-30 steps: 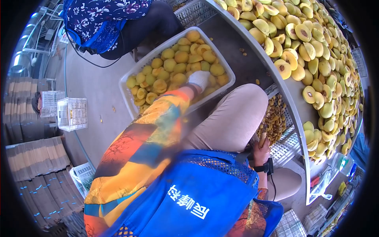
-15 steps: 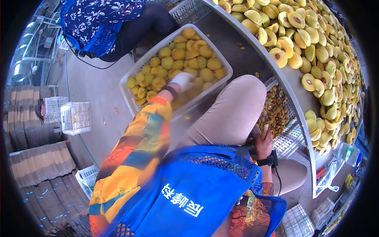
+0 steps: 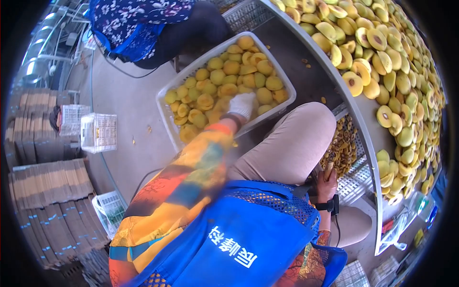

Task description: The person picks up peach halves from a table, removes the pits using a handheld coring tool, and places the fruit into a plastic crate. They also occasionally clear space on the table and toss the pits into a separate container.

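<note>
Soft Yellow Fruit Under a White Glove

The yellow fruit [image 3: 231,67] sits in a big white tub [image 3: 165,115] on the floor. The left hand [image 3: 241,104], in a white glove, is low over the fruit near the tub's side. I can't tell if its grip is apart or together, because the fingers are hard to see. The right hand [image 3: 328,185] is off by the knee. Its grip is closed around a wooden handle [image 3: 329,167], next to a crate of small brown bits [image 3: 340,148].

More fruit, cut in half [image 3: 377,39], is piled on the table [image 3: 370,112]. Some halves show brown stones.

Each fruit looks light and should fit in one hand. It is probably soft and easy to bruise, and the wet cut side may be slippery. The best place to hold it is around the round skin, with gentle fingers and no hard squeezing.
</note>
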The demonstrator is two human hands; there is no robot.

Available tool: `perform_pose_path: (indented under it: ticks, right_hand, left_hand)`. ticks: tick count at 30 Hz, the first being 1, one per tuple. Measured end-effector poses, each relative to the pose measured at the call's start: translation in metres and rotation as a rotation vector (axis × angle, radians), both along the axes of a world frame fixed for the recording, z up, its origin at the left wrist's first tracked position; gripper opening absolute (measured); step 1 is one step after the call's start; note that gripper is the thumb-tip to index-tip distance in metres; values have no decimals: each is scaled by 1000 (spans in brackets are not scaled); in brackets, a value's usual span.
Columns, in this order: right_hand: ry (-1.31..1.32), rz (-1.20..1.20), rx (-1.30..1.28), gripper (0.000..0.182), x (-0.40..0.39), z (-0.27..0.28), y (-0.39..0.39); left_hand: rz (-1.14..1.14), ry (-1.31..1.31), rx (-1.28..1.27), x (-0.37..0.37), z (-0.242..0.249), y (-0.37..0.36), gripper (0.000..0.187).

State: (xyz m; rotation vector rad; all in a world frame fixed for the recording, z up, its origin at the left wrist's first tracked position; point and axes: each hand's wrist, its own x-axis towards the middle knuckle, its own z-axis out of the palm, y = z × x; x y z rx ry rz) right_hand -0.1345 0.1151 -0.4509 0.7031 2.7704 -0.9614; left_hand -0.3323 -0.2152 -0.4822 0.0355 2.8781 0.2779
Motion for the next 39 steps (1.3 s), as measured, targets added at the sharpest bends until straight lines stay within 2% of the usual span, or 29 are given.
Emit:
perform_pose_path:
  ticks: [2,4,5,6,7,8,9,11,14,17,20,23,24,27,30,33,36,39]
  right_hand:
    - [49,71,47,49,-1,-7,1]
    - [268,111,124,42,-2,-19,3]
    - [364,121,162,39,3,-24,3]
    - [315,106,130,40,7,-24,4]
    - [262,94,99,40,9,-22,6]
    - [214,87,68,41,10,-19,6]
    - [170,105,43,41,10,-14,4]
    - [86,135,-7,44,9,-6,-2]
    - [91,159,37,44,8,-14,0]
    - [13,140,69,43,5,-7,-5]
    - [99,158,31,41,9,-18,-1]
    - [108,136,5,39,11,-21,-1]
    - [92,131,11,39,11,-18,-1]
    - [63,130,35,37,10,-12,-4]
    - [52,143,60,35,4,-12,-6]
    - [-11,99,47,38,3,-7,-11]
    - [-32,72,31,46,2,-23,-7]
    - [6,67,23,48,2,-21,-6]
  left_hand:
    - [-55,-23,-3,0,7,-9,20]
    - [-109,-80,-10,-6,38,-14,16]
    - [-52,85,5,-5,39,-30,16]
    - [3,241,20,-4,38,-47,16]
    - [151,220,-45,-2,52,-60,19]
    - [241,330,-157,-3,34,-85,26]
    - [345,191,-172,-6,26,-105,35]
    - [465,98,-74,-1,9,-139,44]
    - [660,50,120,-3,-52,-182,47]
    - [533,-128,120,3,-32,-176,42]
    - [264,-7,89,33,-3,-161,35]
    - [208,-16,-142,70,-3,-157,30]
    - [241,15,-52,80,-1,-157,26]
    - [243,3,-38,82,-3,-159,25]
    - [160,138,7,84,-3,-157,24]
    - [94,117,58,81,-10,-168,26]
    - [44,30,124,57,-21,-187,32]
    - [-125,-308,-92,45,-28,-196,40]
